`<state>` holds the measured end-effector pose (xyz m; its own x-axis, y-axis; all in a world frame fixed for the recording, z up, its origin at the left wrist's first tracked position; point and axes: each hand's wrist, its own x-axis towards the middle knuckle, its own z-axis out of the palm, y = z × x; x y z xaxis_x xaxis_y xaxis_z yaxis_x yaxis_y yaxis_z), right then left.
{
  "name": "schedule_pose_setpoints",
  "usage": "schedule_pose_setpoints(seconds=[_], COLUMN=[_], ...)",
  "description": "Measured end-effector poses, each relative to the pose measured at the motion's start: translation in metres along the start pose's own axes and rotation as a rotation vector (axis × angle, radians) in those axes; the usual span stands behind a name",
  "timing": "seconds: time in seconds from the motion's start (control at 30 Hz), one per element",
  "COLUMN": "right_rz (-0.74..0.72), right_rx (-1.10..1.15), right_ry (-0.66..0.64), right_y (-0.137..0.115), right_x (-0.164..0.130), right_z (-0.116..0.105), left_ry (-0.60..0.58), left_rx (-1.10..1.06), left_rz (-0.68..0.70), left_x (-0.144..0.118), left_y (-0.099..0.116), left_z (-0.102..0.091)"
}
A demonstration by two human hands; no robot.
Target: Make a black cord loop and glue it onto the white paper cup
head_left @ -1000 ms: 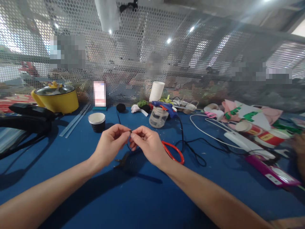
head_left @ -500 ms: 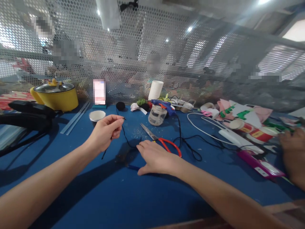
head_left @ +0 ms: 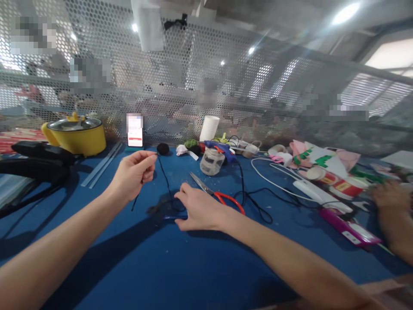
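Note:
My left hand is closed, pinching a thin strand of black yarn between thumb and fingertips. One end of the strand hangs below the palm, and the rest loops down to the table. Behind the fingertips lies a black ball of yarn. My right hand is low over the table, thumb and fingers apart around a blue-handled tool. That tool has a dark head, perhaps pliers, partly hidden by blur and shadow. Just beyond my right hand lie scissors with red handles.
A clear plastic jar stands behind the scissors, a blue glue gun beside it. A lit phone, a yellow pot and a black stand are at left. A purple power strip and another person's hand are at right.
My left hand has moved slightly left, drawing the yarn with it. My right hand has shifted left, with its thumb and fingers closer around the blue-handled tool.

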<state>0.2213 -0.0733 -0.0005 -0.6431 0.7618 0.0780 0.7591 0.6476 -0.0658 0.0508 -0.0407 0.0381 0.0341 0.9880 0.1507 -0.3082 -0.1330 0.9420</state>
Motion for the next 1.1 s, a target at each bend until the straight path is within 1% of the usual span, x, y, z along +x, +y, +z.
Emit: schedule_pose_setpoints(seconds=[0.07, 0.1, 0.17, 0.23, 0.33, 0.47, 0.57, 0.67, 0.73, 0.83, 0.9, 0.97, 1.0, 1.03, 1.07, 1.1], right_rz=[0.075, 0.135, 0.335, 0.557, 0.609, 0.632, 0.647, 0.677, 0.672, 0.588, 0.502, 0.447, 0.43, 0.44, 0.501, 0.573], right_rx=[0.007, 0.007, -0.017, -0.038, -0.022, -0.005, 0.005, 0.012, 0.015, 0.022, 0.031, 0.033, 0.032, 0.049, 0.048, 0.027], right_ry=[0.069, 0.102, 0.128, 0.082, 0.044, 0.049, 0.054, 0.046, 0.043, 0.065, 0.103, 0.158, 0.218, 0.359, 0.503, 0.616], right_y=[0.014, 0.023, 0.04, 0.055, 0.067, 0.071, 0.076, 0.081, 0.08, 0.07, 0.063, 0.063, 0.065, 0.071, 0.078, 0.087], right_x=[0.007, 0.013, 0.029, 0.051, 0.085, 0.122, 0.14, 0.149, 0.148, 0.133, 0.114, 0.09, 0.077, 0.065, 0.052, 0.041], right_z=[-0.004, -0.005, -0.007, -0.006, 0.0, 0.011, 0.017, 0.021, 0.022, 0.014, 0.0, -0.021, -0.033, -0.044, -0.054, -0.063], left_ry=[0.009, 0.012, 0.014, 0.015, 0.019, 0.013, 0.02, 0.01, 0.003, 0.009, 0.012, 0.012, 0.009, 0.005, 0.0, -0.006], left_rx=[-0.003, -0.002, 0.001, 0.003, 0.007, -0.001, -0.012, -0.017, -0.019, -0.02, -0.021, -0.024, -0.026, -0.031, -0.036, -0.042], left_rz=[-0.001, -0.003, -0.006, -0.013, -0.031, -0.059, -0.088, -0.104, -0.119, -0.138, -0.146, -0.162, -0.171, -0.178, -0.184, -0.186], left_x=[0.002, 0.003, 0.004, 0.004, 0.004, 0.004, 0.003, 0.003, 0.003, 0.003, 0.003, 0.002, 0.002, 0.001, 0.0, -0.001], left_y=[-0.001, -0.001, -0.004, -0.006, -0.01, -0.014, -0.017, -0.02, -0.02, -0.021, -0.02, -0.019, -0.019, -0.018, -0.017, -0.016], left_z=[-0.002, -0.002, -0.003, -0.003, -0.003, -0.005, -0.006, -0.006, -0.006, -0.005, -0.005, -0.004, -0.003, -0.002, -0.001, 0.0])
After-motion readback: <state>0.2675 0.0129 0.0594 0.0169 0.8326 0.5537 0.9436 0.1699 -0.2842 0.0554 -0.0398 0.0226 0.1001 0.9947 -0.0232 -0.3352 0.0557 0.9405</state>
